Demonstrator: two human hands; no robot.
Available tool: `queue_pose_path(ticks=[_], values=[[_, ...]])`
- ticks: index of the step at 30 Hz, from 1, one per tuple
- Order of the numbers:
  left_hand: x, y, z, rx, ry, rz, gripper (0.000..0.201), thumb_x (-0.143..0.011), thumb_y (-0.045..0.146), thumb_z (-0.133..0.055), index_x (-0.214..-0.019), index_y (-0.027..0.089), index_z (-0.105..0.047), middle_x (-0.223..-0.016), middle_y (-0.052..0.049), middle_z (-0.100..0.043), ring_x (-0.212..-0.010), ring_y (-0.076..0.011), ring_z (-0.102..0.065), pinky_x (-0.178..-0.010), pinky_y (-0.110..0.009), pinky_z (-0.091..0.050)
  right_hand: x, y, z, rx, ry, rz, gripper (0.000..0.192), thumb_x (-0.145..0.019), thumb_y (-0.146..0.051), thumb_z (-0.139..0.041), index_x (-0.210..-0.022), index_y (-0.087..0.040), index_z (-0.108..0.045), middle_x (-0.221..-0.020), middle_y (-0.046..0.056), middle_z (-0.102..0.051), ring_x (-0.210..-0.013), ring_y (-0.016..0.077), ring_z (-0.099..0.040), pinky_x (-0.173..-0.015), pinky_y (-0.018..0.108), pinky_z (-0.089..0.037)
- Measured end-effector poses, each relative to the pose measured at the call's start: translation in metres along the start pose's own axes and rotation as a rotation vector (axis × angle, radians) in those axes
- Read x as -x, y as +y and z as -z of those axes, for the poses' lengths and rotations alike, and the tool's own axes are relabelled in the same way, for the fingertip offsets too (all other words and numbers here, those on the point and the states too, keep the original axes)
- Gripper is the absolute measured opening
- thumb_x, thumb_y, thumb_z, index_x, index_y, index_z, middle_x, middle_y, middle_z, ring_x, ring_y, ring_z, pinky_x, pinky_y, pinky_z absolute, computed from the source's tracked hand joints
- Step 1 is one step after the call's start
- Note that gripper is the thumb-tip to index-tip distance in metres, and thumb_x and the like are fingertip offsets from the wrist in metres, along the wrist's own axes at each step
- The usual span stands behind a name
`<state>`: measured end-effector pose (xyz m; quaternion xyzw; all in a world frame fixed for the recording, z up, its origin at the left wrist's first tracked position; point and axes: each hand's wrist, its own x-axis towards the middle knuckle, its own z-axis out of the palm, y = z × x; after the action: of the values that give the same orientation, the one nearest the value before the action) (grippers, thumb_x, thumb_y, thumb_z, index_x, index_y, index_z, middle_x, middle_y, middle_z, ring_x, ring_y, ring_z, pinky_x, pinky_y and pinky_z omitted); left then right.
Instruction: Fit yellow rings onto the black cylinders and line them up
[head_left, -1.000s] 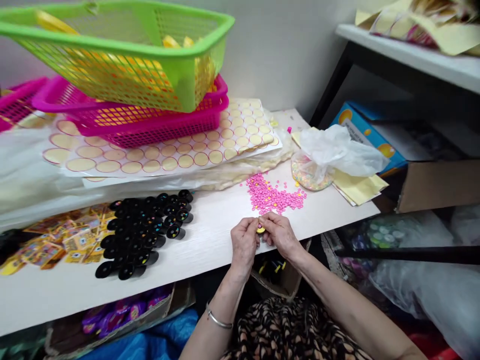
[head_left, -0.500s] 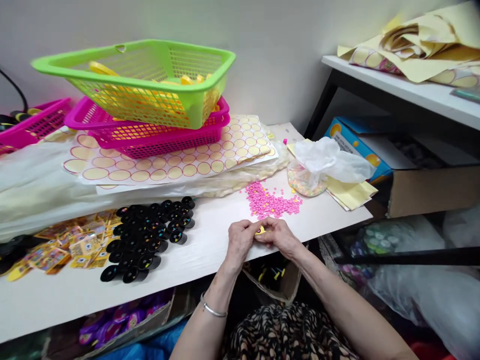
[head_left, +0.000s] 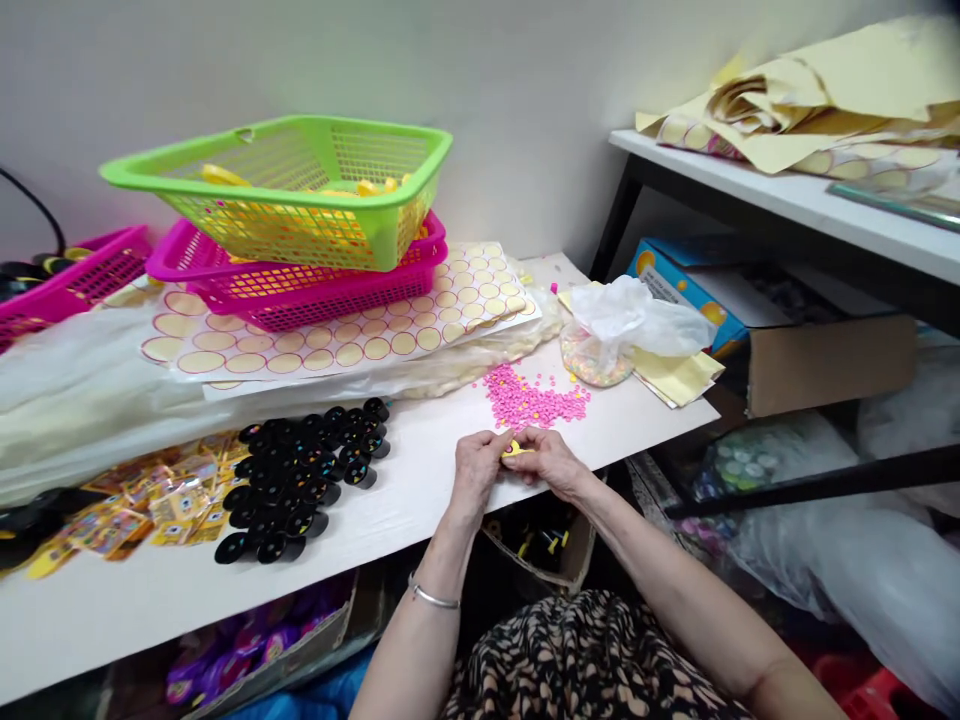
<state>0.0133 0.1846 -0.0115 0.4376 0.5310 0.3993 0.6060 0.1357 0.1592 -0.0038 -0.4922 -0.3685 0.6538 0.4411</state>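
Observation:
Close to the table's front edge, my left hand (head_left: 478,468) and my right hand (head_left: 551,463) meet fingertip to fingertip. Between them both pinch a small yellow piece (head_left: 516,449) with a dark pinkish spot on it. Fingers cover most of the piece, so its full shape is hidden. Just beyond my hands spreads a heap of tiny pink beads (head_left: 532,403), with a few yellow ones among them. To the left, several black round cup-like parts (head_left: 300,470) stand in rows, with small coloured marks inside.
Printed yellow packets (head_left: 169,500) lie at the left. A green basket (head_left: 390,225) of yellow parts sits on a magenta basket (head_left: 292,312), over circle-printed sheets (head_left: 349,353). A plastic bag (head_left: 626,320) of beads rests at right. Below the edge is an open box (head_left: 562,580).
The camera view has shifted slightly. Both hands stay together on the yellow piece, which now sits a little differently between the fingertips.

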Motion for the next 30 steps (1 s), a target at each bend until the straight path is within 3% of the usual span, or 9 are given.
queue_pose_path(ticks=[6,12,18,24,30], values=[[0.008,-0.001,-0.001,-0.036,-0.016,-0.063,0.042,-0.063,0.053,-0.066,-0.057,0.011,-0.06,-0.041,0.003,-0.05,-0.035,-0.0063,-0.039,-0.037,-0.019,-0.027,0.014,0.001,0.011,0.043,-0.041,0.037,0.038,-0.054,-0.029,-0.076,-0.085,-0.015,-0.059,-0.063,-0.004,-0.06,-0.045,0.0051,-0.049,-0.045,0.019,-0.04],[0.013,0.001,-0.004,-0.063,0.013,-0.102,0.047,-0.063,0.057,-0.064,-0.054,0.011,-0.057,-0.041,0.004,-0.047,-0.036,-0.0057,-0.039,-0.038,-0.019,-0.028,0.011,0.001,0.008,0.089,0.004,0.04,0.03,-0.067,-0.042,-0.065,-0.077,-0.014,-0.06,-0.054,-0.004,-0.055,-0.043,0.0055,-0.048,-0.04,0.016,-0.037],[0.029,-0.009,-0.003,0.005,0.202,-0.073,0.045,-0.072,0.056,-0.055,-0.065,0.013,-0.059,-0.036,0.007,-0.039,-0.034,-0.0067,-0.037,-0.038,-0.019,-0.029,0.003,-0.004,0.002,0.161,0.116,-0.011,0.028,-0.07,-0.043,-0.06,-0.067,-0.014,-0.057,-0.045,-0.004,-0.052,-0.033,0.0049,-0.04,-0.031,0.016,-0.026],[0.038,-0.011,-0.007,0.015,0.089,-0.021,0.035,-0.069,0.045,-0.062,-0.081,0.012,-0.064,-0.045,0.005,-0.047,-0.038,-0.0067,-0.04,-0.039,-0.019,-0.032,-0.005,0.001,0.003,0.156,0.078,-0.002,0.029,-0.069,-0.041,-0.06,-0.059,-0.015,-0.053,-0.04,-0.005,-0.047,-0.032,0.0051,-0.037,-0.029,0.017,-0.027],[0.028,-0.006,0.001,0.05,0.089,0.03,0.038,-0.066,0.047,-0.063,-0.073,0.01,-0.064,-0.045,0.003,-0.05,-0.041,-0.0071,-0.043,-0.039,-0.018,-0.031,0.004,0.003,-0.001,0.104,0.114,-0.095,0.027,-0.067,-0.041,-0.063,-0.067,-0.016,-0.054,-0.042,-0.004,-0.051,-0.036,0.007,-0.046,-0.034,0.016,-0.037]])
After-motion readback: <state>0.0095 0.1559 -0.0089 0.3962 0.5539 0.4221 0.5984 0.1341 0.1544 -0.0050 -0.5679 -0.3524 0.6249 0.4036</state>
